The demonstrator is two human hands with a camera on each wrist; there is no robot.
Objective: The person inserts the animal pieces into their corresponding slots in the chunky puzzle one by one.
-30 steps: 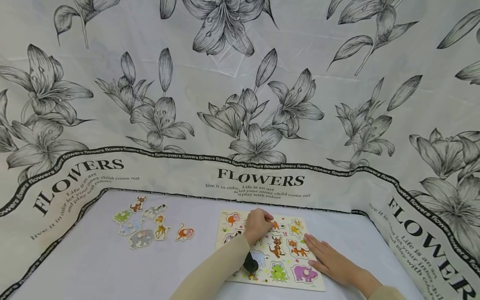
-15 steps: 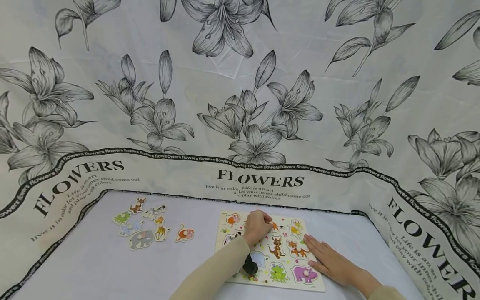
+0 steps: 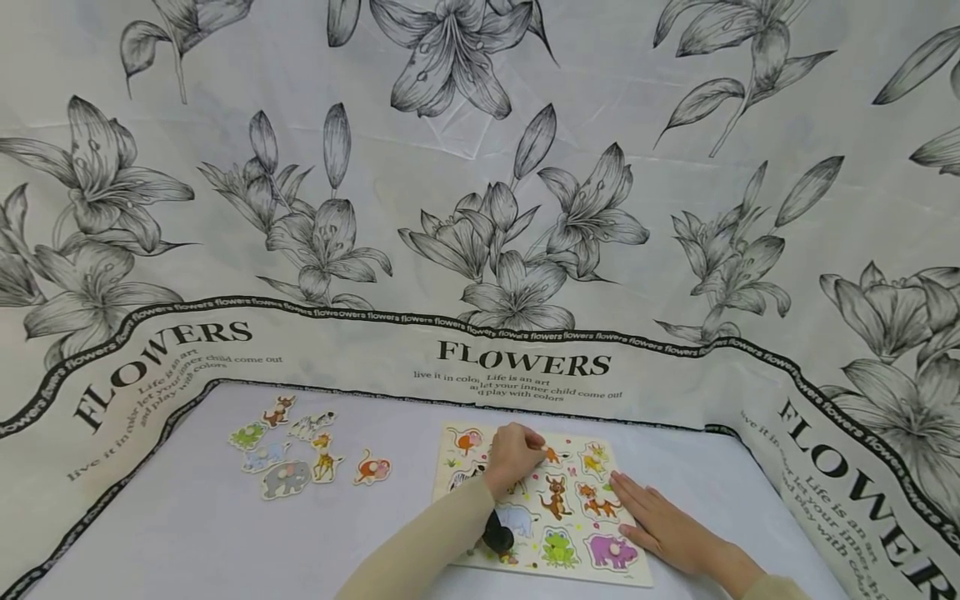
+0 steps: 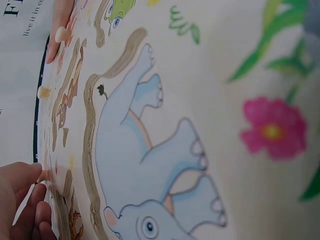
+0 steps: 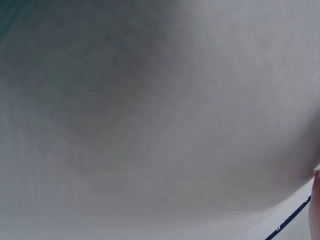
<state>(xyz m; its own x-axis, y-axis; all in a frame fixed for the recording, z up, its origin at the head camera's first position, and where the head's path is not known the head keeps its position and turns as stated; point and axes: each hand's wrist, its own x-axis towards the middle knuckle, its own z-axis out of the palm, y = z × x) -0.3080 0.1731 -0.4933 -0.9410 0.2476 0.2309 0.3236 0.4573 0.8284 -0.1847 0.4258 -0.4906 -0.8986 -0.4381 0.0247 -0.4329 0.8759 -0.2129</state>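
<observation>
A cream animal puzzle board [image 3: 641, 577] lies on the white table. My left hand [image 3: 516, 457] is over its far row, thumb and fingertips pinching the small knob [image 4: 44, 175] of an orange animal puzzle piece [image 3: 553, 455]; the hand hides part of that piece. My right hand [image 3: 663, 521] rests with extended fingers on the board's right edge. Knobbed pieces sit on the board near it: a yellow animal [image 3: 595, 458], a tiger [image 3: 597, 500] and a purple hippo [image 3: 611, 552]. Below my left wrist is the blue hippo shape [image 4: 135, 135]. The right wrist view shows mostly blurred pale cloth.
Several loose pieces lie left of the board, among them an elephant [image 3: 285, 480], a giraffe [image 3: 324, 460], a zebra [image 3: 311, 426] and a frog [image 3: 246, 435]. An orange monkey piece [image 3: 372, 468] lies closer to the board. Flower-printed cloth [image 3: 517, 233] rises behind the table.
</observation>
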